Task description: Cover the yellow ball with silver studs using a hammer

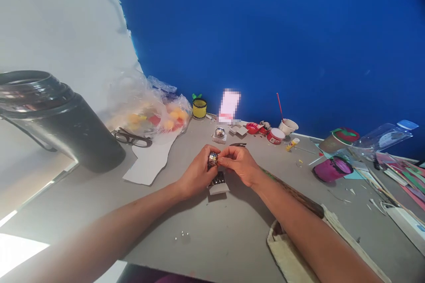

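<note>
My left hand (198, 169) is closed around a shiny silver ball (213, 159) with a faceted-looking surface. Thumb and fingers of my right hand (239, 163) are pinched together against the ball's right side; anything between those fingertips is too small to make out. Just below the hands sits a small white box (219, 191) with dark, shiny pieces (219, 178) in it, partly hidden by my left hand. Beyond them, a second silver ball (219, 132) rests on a small white holder (219, 139). A few tiny shiny bits (185, 233) lie on the table nearer to me.
A big dark flask (89, 128) stands at left, near glasses (133, 138) and a plastic bag (166, 115). Along the back are a yellow cup (199, 109), a blurred-out upright screen, a red tub (276, 135) and a paper cup (288, 127). A cloth bag (282, 252) lies under my right forearm.
</note>
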### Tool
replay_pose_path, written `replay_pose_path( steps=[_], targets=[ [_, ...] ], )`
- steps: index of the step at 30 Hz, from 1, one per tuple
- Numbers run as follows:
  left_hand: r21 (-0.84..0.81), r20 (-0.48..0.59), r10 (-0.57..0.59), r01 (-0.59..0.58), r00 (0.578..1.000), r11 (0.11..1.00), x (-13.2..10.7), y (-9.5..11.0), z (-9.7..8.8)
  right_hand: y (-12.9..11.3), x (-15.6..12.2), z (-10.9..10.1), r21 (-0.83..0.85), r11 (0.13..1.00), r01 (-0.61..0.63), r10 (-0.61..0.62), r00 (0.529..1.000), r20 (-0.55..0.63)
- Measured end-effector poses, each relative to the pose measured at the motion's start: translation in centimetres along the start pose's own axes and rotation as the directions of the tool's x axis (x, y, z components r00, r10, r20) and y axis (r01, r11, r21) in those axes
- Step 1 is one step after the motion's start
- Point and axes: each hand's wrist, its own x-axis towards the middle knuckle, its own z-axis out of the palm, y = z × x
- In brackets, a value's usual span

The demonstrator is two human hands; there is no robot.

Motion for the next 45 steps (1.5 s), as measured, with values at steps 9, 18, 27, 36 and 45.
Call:
replay_pose_path(
  steps=[9,18,27,36,45],
  targets=[
    [-0.018,-0.080,0.027,-0.029,0.996,0.999,-0.3,0.2,0.6,0.2,-0.2,0.4,0.007,1.000,0.018,-0.019,0.999,0.042],
    [-0.518,0.148,-0.086,0.151,0.985,0.842,0.1,1.6,-0.6,-2.7,0.1,-3.9,-0.612,0.785,0.099,-0.055,0.994,0.090],
    [-0.717,0.229,-0.112,0.245,0.967,0.653,0.7,0.9,-1.0,-3.1,0.1,-6.1,-0.996,0.063,-0.061,0.085,0.995,-0.056],
    [-0.778,0.243,-0.127,0.271,0.962,0.567,1.4,0.3,-1.9,-4.3,-0.3,-7.5,-0.988,0.152,-0.023,0.101,0.995,-0.008],
    [-0.552,0.149,-0.175,0.229,0.973,0.802,1.7,0.2,-1.5,-7.5,-3.0,-5.9,-0.909,0.400,0.119,-0.405,0.913,-0.059]
  ],
)
